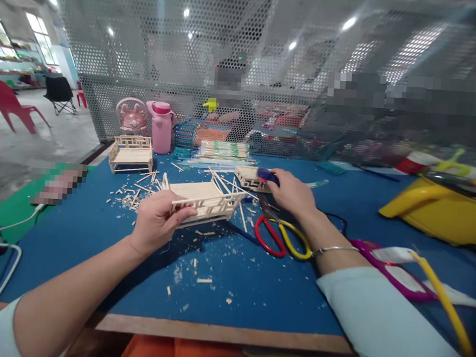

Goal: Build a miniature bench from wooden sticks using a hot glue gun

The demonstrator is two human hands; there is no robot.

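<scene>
My left hand [157,219] is closed on the near railing of a small wooden stick-built frame [194,190], like a toy bed, held tilted above the table. My right hand [292,193] reaches farther out, its fingers curled round a small dark blue object [267,175] whose kind I cannot make out. Just beyond that object sits a smaller stick-built piece [246,175]. Scissors [274,219] with one red and one yellow handle lie below my right hand. Loose wooden sticks [241,211] are scattered between my hands.
At the back left stand another stick-built model bed [131,155] and a pink bottle [161,128]. Packs of sticks [223,149] lie before the perforated metal screen [198,50]. On the right are a yellow container [443,209] and a purple-and-white item [402,274]; offcuts litter the blue tabletop [253,304].
</scene>
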